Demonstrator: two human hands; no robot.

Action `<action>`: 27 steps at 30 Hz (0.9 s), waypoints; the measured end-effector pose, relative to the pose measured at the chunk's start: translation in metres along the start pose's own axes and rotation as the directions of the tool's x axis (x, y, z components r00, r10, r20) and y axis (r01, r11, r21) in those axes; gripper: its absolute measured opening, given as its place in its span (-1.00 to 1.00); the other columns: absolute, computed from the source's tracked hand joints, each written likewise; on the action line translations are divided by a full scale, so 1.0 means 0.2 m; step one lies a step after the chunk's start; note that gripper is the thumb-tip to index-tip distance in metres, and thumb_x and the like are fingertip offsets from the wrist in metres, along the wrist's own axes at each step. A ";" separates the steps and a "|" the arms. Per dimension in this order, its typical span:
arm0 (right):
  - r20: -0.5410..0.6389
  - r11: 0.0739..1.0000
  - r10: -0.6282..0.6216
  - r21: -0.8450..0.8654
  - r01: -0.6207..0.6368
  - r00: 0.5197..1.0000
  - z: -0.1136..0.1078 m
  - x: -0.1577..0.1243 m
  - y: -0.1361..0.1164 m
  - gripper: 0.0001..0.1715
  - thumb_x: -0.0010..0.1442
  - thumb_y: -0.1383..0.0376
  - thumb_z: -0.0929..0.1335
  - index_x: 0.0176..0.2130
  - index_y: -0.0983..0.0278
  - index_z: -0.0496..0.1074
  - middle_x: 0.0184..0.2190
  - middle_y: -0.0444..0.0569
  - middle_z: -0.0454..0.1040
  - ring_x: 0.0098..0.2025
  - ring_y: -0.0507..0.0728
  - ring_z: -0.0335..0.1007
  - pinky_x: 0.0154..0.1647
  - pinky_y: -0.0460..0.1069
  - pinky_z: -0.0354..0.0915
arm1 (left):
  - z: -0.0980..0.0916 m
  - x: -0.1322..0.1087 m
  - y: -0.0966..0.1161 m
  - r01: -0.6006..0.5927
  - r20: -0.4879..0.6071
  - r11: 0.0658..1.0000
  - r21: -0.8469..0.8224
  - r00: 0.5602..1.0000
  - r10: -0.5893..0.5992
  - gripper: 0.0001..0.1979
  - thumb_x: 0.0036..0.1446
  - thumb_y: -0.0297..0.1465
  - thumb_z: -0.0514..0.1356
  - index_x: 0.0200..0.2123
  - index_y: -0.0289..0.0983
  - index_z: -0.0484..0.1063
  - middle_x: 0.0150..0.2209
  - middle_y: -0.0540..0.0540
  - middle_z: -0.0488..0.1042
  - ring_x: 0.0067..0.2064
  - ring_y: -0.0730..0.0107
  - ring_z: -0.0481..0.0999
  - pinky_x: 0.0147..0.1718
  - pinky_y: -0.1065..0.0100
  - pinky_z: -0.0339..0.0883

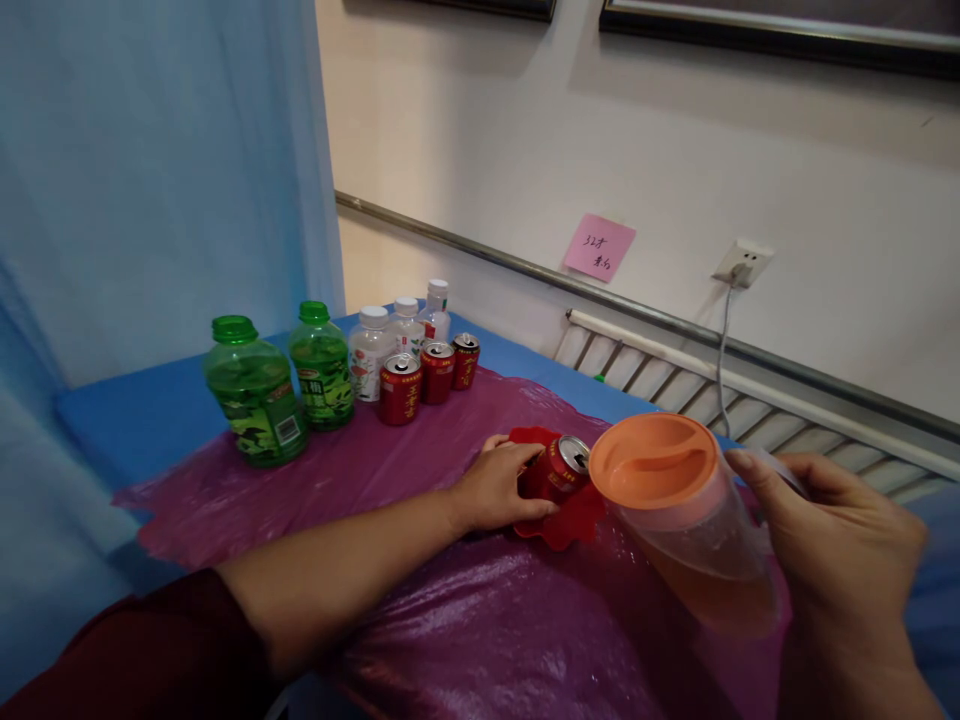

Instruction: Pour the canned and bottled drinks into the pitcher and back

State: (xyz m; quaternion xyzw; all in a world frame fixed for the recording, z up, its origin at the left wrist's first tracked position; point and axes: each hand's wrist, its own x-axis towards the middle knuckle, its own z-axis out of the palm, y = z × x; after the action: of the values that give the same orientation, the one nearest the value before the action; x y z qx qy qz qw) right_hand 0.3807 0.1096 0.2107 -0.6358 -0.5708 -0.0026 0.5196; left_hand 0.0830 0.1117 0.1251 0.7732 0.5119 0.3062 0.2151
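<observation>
My left hand [504,488] is closed around a red drink can [555,471], which leans to the right with its opened top facing up. Under the can lies a red wavy-edged mat or dish [553,528]. My right hand [840,530] grips the handle of a clear plastic pitcher [697,560] with an orange lid [652,460]. The pitcher is tilted toward the can, its lid edge close to the can's top. Brownish liquid shows inside the pitcher. Whether any liquid is flowing out, I cannot tell.
Purple plastic sheeting [450,620] covers much of the blue table [150,420]. At the back stand two green bottles [259,405], several red cans [400,392] and clear white-capped bottles [369,355]. A radiator [675,390] and a plugged-in cable [724,350] run along the wall.
</observation>
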 end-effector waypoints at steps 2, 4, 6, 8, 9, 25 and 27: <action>0.006 1.000 0.002 -0.005 -0.001 1.000 0.00 0.00 0.00 -0.41 -0.03 -0.24 0.47 -0.45 0.23 0.57 -0.58 -0.15 0.43 -0.49 0.09 0.30 -0.49 -0.03 0.15 | 0.00 0.00 0.00 -0.005 -0.002 1.000 0.000 1.000 0.005 -0.44 -0.05 -0.14 0.44 0.04 -0.10 0.47 -0.01 -0.05 0.61 0.04 0.02 0.52 0.20 -0.03 0.03; 0.002 1.000 0.003 -0.015 -0.003 1.000 0.00 0.00 0.00 -0.40 -0.03 -0.25 0.47 -0.46 0.22 0.57 -0.59 -0.16 0.42 -0.49 0.08 0.30 -0.48 -0.03 0.15 | 0.00 0.00 -0.01 -0.012 -0.011 1.000 0.000 1.000 0.012 -0.44 -0.05 -0.14 0.44 0.04 -0.10 0.47 -0.01 -0.06 0.60 0.05 0.02 0.52 0.21 -0.03 0.03; -0.003 1.000 0.023 -0.012 -0.023 1.000 0.00 0.00 0.00 -0.39 -0.04 -0.27 0.47 -0.43 0.22 0.58 -0.58 -0.17 0.42 -0.49 0.08 0.29 -0.49 -0.03 0.15 | 0.01 0.00 -0.01 -0.015 -0.016 1.000 0.002 1.000 0.015 -0.45 -0.06 -0.14 0.45 0.02 -0.10 0.48 -0.02 -0.06 0.61 0.04 0.03 0.52 0.21 -0.03 0.02; -0.006 0.999 0.043 0.000 -0.043 0.999 0.01 0.00 0.01 -0.36 -0.06 -0.28 0.47 -0.39 0.23 0.60 -0.57 -0.16 0.44 -0.48 0.09 0.30 -0.50 -0.03 0.16 | 0.01 0.00 -0.01 -0.018 -0.018 1.000 0.007 1.000 0.018 -0.45 -0.06 -0.13 0.44 0.02 -0.10 0.48 -0.03 -0.06 0.61 0.03 0.04 0.53 0.21 -0.03 0.04; -0.007 0.999 0.047 0.006 -0.047 0.999 0.01 0.01 0.02 -0.35 -0.07 -0.29 0.47 -0.38 0.23 0.60 -0.56 -0.15 0.46 -0.48 0.09 0.31 -0.50 -0.03 0.17 | 0.01 0.00 -0.01 -0.020 -0.019 1.000 0.011 1.000 0.020 -0.44 -0.05 -0.13 0.44 0.03 -0.10 0.47 -0.03 -0.06 0.61 0.02 0.04 0.53 0.20 -0.02 0.04; -0.012 0.999 0.042 -0.002 -0.042 0.999 -0.01 -0.01 -0.02 -0.35 -0.06 -0.28 0.48 -0.37 0.24 0.60 -0.59 -0.14 0.43 -0.51 0.09 0.29 -0.55 -0.03 0.15 | 0.00 0.00 0.00 -0.020 -0.007 0.999 0.034 1.000 0.020 -0.43 -0.02 -0.07 0.39 0.06 -0.08 0.46 -0.04 -0.04 0.62 0.02 0.04 0.54 0.24 -0.01 0.02; -0.008 0.999 0.036 -0.009 -0.036 0.999 -0.01 -0.01 -0.02 -0.38 -0.05 -0.25 0.48 -0.36 0.24 0.60 -0.58 -0.14 0.43 -0.50 0.09 0.30 -0.54 -0.03 0.15 | 0.00 0.00 0.00 -0.024 -0.008 0.999 0.027 1.000 0.024 -0.42 -0.02 -0.07 0.40 0.08 -0.07 0.45 -0.03 -0.04 0.61 0.04 0.03 0.53 0.23 0.00 0.03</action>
State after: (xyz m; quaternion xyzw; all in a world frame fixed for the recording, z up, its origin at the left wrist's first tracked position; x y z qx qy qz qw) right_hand 0.3788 0.1055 0.2124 -0.6483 -0.5572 0.0016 0.5189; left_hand 0.0827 0.1106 0.1259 0.7809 0.5076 0.3049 0.1989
